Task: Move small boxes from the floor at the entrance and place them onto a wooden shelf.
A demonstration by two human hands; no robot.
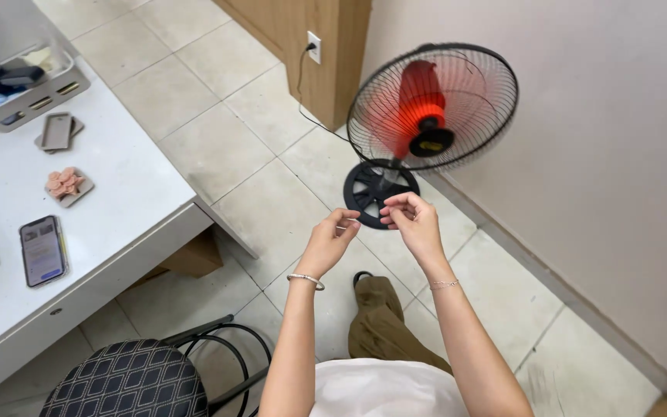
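Both hands are up in front of the body, fingertips almost meeting. The left hand (332, 241) has thumb and forefinger pinched together, and the right hand (411, 220) curls its fingers in toward them; something very small seems to be caught between the two pinches, but it is too tiny to tell what, so what they clamp on I cannot say. My read: this is a fine fiddling step, and any further move wants steady fingertips kept close. At twelve o'clock from the hands stands the black wire-caged floor fan with red blades (432, 106), blades blurred. At nine o'clock the white table (129, 166) carries a dark smartphone (43, 250). At seven o'clock sits the black quilted round stool (128, 380).
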